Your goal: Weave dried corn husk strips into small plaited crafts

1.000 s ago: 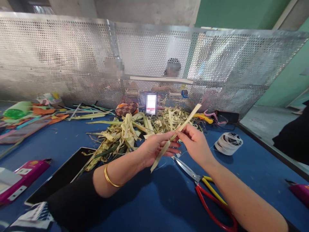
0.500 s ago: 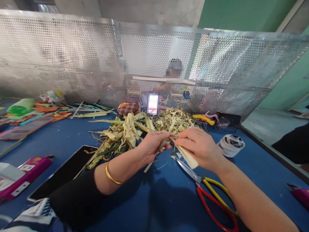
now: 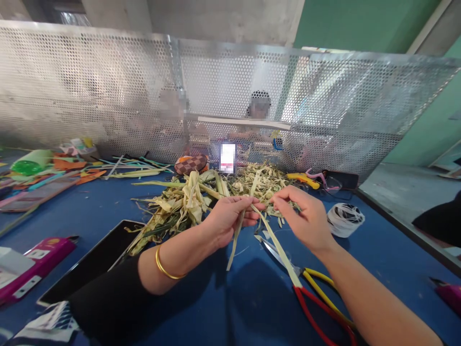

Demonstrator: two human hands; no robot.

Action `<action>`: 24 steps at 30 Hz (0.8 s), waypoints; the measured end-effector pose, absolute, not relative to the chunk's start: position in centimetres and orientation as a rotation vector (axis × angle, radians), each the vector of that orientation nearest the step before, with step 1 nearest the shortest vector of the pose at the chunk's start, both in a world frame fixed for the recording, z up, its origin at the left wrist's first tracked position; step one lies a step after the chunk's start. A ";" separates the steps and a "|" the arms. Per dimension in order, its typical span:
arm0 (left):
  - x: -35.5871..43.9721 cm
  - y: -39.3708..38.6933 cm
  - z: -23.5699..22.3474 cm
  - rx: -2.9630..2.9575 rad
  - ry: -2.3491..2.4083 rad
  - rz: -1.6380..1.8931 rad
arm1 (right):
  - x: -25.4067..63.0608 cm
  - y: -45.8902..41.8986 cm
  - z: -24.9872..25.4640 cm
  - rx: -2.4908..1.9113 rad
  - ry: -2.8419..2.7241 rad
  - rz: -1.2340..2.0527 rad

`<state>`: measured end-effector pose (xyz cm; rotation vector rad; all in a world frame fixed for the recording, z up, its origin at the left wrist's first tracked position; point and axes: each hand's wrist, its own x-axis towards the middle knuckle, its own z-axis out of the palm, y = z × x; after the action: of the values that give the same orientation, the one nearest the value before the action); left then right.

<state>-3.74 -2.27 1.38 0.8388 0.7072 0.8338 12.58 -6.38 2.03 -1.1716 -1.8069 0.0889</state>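
In my left hand (image 3: 228, 218), pale, flat strips of what looks like corn husk are pinched between thumb and fingers. One long strip (image 3: 277, 242) slants down to the right across the scissors, another (image 3: 235, 245) hangs below my palm, and one end points up. Just to the right is my right hand (image 3: 306, 216), its thumb and forefinger pinched close together; I cannot make out whether something thin is between them. Scissors (image 3: 270, 249) with one red and one yellow handle lie under the long strip. Beyond my hands spread a heap of husks (image 3: 180, 202) and a pile of husk scraps (image 3: 266, 180).
A roll of white twine (image 3: 345, 220) stands to the right, with a yellow-handled tool (image 3: 303, 180) farther back. At left are a black tray (image 3: 93, 264) and a magenta power strip (image 3: 46, 259). A perforated metal screen (image 3: 230, 72) closes the back; people sit behind it.
My right hand has let go of the pale strip and moved slightly right. The strip now stretches from my left hand down over the scissors, and another hangs lower.
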 end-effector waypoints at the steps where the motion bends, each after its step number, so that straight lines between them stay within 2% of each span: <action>1: -3.7 -2.5 1.4 0.875 0.707 0.829 | 12.6 -6.2 1.9 -1.268 -1.675 0.210; 5: -3.5 -3.4 1.4 0.997 0.717 0.756 | 12.0 -5.2 0.7 -1.296 -1.387 0.782; 7: -3.4 -3.6 1.4 1.046 0.707 0.700 | 11.6 -5.0 0.1 -1.226 -1.267 0.917; 13: -3.4 -3.3 0.7 1.058 0.687 0.691 | 10.9 -5.0 -0.3 -1.159 -1.034 0.942; 24: -3.4 -3.4 1.0 0.981 0.764 0.618 | 10.6 -4.6 -1.2 -1.186 -1.029 1.003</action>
<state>-3.37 -3.35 1.03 0.9805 0.7640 0.6179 10.63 -4.61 -1.17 -1.1856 -1.0294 1.0026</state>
